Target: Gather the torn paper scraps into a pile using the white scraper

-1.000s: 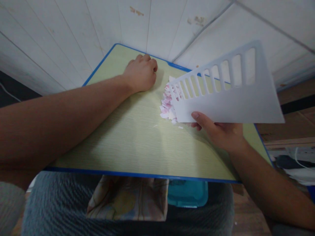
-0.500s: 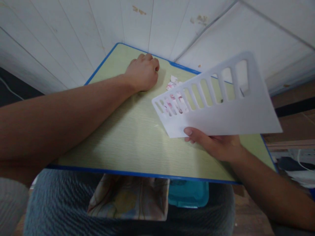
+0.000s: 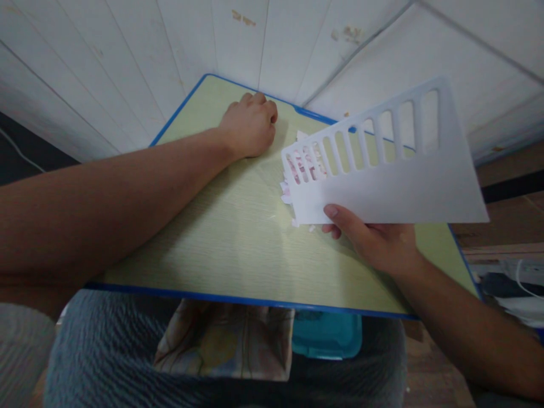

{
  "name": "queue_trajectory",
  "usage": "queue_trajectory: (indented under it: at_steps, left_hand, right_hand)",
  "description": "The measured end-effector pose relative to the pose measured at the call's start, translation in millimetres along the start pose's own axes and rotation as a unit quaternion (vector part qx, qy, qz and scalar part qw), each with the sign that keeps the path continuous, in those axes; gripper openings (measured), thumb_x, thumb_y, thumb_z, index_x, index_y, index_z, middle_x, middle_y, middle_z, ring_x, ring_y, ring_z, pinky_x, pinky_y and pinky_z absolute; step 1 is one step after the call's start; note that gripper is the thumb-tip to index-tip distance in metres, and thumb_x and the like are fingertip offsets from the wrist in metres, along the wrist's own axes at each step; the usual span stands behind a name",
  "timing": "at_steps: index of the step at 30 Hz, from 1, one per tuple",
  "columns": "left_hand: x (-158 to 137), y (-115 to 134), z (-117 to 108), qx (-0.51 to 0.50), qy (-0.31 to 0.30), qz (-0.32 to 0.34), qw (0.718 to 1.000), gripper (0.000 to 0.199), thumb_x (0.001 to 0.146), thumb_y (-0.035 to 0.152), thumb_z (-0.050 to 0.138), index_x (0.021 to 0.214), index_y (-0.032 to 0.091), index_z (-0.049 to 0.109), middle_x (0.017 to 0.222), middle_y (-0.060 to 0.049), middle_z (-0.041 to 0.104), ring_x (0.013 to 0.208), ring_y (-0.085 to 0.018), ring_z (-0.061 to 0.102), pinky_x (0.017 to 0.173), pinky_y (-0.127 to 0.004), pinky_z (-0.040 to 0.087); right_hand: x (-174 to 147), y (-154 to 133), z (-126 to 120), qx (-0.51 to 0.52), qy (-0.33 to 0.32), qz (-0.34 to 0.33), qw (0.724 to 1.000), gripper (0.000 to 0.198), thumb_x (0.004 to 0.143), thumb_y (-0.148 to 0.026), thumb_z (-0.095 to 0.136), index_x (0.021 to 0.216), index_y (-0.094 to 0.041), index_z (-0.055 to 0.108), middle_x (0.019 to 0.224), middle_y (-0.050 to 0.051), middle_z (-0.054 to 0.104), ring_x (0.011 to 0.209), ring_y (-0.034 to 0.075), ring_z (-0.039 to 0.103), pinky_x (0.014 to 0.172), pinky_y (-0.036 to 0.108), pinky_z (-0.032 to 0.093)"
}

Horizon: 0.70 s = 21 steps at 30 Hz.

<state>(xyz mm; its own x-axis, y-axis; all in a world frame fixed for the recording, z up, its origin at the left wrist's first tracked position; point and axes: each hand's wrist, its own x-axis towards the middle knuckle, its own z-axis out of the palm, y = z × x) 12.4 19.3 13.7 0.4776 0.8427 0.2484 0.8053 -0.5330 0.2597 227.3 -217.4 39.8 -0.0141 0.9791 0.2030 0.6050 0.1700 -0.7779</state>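
My right hand (image 3: 365, 235) grips a white slotted sheet (image 3: 382, 192) by its lower edge, thumb on the front and fingers behind. The stiff sheet is tilted above the table, and its row of rounded slots gets longer toward the right. Behind its left end lie pink and white paper scraps (image 3: 286, 192), partly seen through the slots and partly hidden. My left hand (image 3: 250, 124) rests closed on the table near the far edge, left of the scraps. Its fingers curl away from view, so whatever is inside, if anything, is hidden.
The pale green table (image 3: 221, 243) has a blue rim and stands against a white panelled wall (image 3: 238, 45) with a cable along it. Below the near edge, a patterned fabric (image 3: 225, 345) and a teal plastic container (image 3: 327, 334) rest at my lap.
The slotted sheet has shifted slightly right and up in my right hand's grip, now uncovering scraps at its lower left. My left hand has stayed in place on the table.
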Motion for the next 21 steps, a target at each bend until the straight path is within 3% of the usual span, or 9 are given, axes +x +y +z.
queue_trajectory:
  at_steps: [6, 11, 16, 21]
  left_hand:
    - [2, -4, 4, -0.003, 0.017, 0.01, 1.0, 0.053, 0.106, 0.025, 0.047, 0.142, 0.038, 0.082, 0.15, -0.01, 0.075, 0.145, -0.038, 0.061, 0.126, -0.065, 0.054]
    - [1, -1, 1, -0.004, 0.006, 0.003, 1.0, 0.053, 0.105, 0.027, 0.043, 0.141, 0.035, 0.081, 0.152, -0.012, 0.072, 0.149, -0.039, 0.059, 0.129, -0.065, 0.052]
    - [0, 1, -2, -0.012, 0.0, -0.003, 1.0, 0.052, 0.103, 0.028, 0.044, 0.138, 0.036, 0.082, 0.154, -0.012, 0.071, 0.151, -0.039, 0.058, 0.13, -0.066, 0.051]
    - [1, -2, 1, -0.019, 0.005, 0.004, 1.0, 0.052, 0.103, 0.029, 0.045, 0.138, 0.039, 0.082, 0.152, -0.01, 0.072, 0.149, -0.039, 0.058, 0.129, -0.067, 0.051]
  right_hand:
    - [0, -1, 4, 0.002, 0.004, -0.007, 1.0, 0.044, 0.103, -0.056, 0.088, 0.068, -0.032, 0.077, 0.062, 0.001, 0.077, 0.054, 0.023, 0.074, 0.056, 0.037, 0.066]
    - [-1, -8, 3, 0.003, -0.031, -0.038, 0.999, 0.039, 0.105, -0.044, 0.088, 0.069, -0.033, 0.076, 0.064, -0.002, 0.077, 0.058, 0.023, 0.076, 0.068, 0.039, 0.07]
    - [-3, -8, 3, 0.005, -0.054, -0.069, 0.996, 0.039, 0.106, -0.045, 0.088, 0.07, -0.033, 0.077, 0.067, -0.001, 0.079, 0.06, 0.025, 0.077, 0.074, 0.043, 0.071]
    - [-3, -1, 7, 0.001, 0.006, -0.037, 0.999, 0.043, 0.108, -0.052, 0.085, 0.07, -0.033, 0.079, 0.064, -0.001, 0.077, 0.057, 0.024, 0.076, 0.068, 0.041, 0.069]
